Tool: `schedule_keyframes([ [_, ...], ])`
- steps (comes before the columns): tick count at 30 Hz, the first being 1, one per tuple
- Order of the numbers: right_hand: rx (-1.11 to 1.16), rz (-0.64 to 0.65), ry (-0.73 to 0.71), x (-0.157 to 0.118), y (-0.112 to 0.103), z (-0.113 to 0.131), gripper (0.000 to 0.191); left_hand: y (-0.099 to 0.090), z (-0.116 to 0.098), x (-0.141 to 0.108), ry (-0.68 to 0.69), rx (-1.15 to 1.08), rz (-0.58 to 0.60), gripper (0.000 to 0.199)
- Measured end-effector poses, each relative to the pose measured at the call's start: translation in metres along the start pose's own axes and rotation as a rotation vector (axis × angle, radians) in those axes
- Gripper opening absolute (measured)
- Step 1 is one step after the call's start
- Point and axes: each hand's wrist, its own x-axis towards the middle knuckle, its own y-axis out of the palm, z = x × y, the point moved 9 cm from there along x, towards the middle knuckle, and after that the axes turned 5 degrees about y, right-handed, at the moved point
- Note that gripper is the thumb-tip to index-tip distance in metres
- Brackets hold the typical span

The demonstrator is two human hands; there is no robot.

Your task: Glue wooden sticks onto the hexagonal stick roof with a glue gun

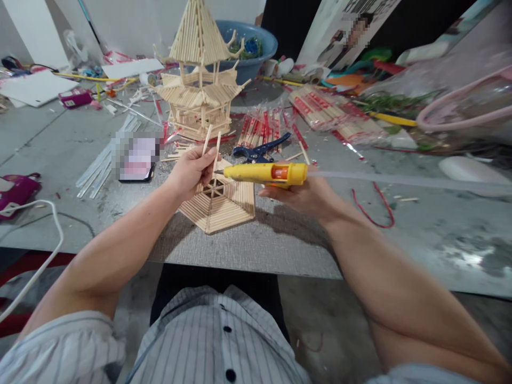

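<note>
Two thin wooden sticks (207, 140) stand up from my left hand (194, 169), pinched between its closed fingers. My right hand (298, 196) is wrapped round a yellow hot glue gun (256, 173), whose nozzle points left at the lower part of one stick. Under both hands lies a flat polygonal panel of wooden sticks (230, 212) with a spoked opening in its middle. Behind it rises a tiered pagoda model (200, 88) built of the same sticks. A clear glue stick (360, 177) trails from the gun's back end.
Blue cutting pliers (262, 151) lie beyond the panel, beside red-wrapped stick packs (262, 127). A phone (138, 158) and clear glue sticks (96, 160) are at left. A blue basin (256, 50) stands at the back. The table's front edge (240, 271) runs before my body.
</note>
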Motion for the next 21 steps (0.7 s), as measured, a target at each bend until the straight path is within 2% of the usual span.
schedule_keyframes([
  [12,0.044,-0.025,0.056,0.003,-0.004,-0.002,0.042,0.002,0.000,0.000,-0.005,0.014,0.009,0.029],
  [16,0.136,-0.050,0.060,0.004,-0.005,0.001,0.043,0.002,0.001,0.000,0.001,-0.008,0.019,0.029],
  [19,0.283,-0.133,0.056,0.003,-0.013,0.002,0.043,0.002,0.001,0.001,0.015,-0.024,0.033,0.029],
  [21,0.389,-0.255,0.077,0.003,-0.027,-0.003,0.042,0.001,0.001,0.001,0.019,-0.029,0.031,0.028],
])
